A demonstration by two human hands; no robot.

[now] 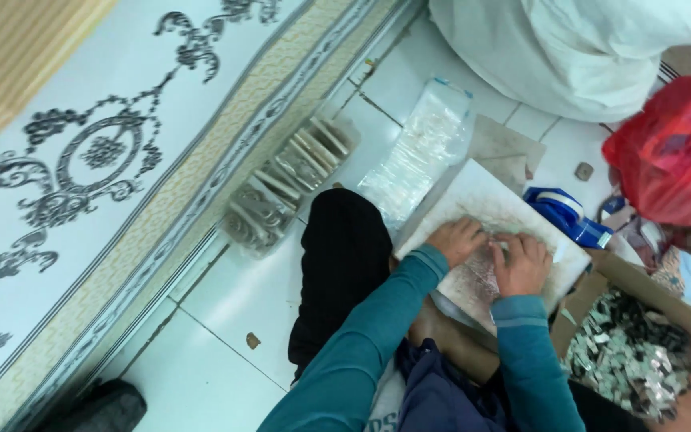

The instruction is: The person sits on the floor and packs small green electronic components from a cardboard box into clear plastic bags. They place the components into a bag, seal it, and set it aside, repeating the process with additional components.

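Teal-sleeved left hand (pixel 457 240) and right hand (pixel 524 264) both press curled fingers onto a clear crinkled plastic packet (pixel 485 268) lying between them on the white square board (pixel 481 204).

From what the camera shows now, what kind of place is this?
Probably a home floor used for piecework, not a factory. The person sits on white floor tiles beside a patterned mat, with a cardboard box of small pieces and a tape dispenser near both hands.

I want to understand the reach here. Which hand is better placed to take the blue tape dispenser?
Probably the right hand. It rests on the white board, on the side nearer the blue tape dispenser. The left hand lies farther away and would have to cross over the right.
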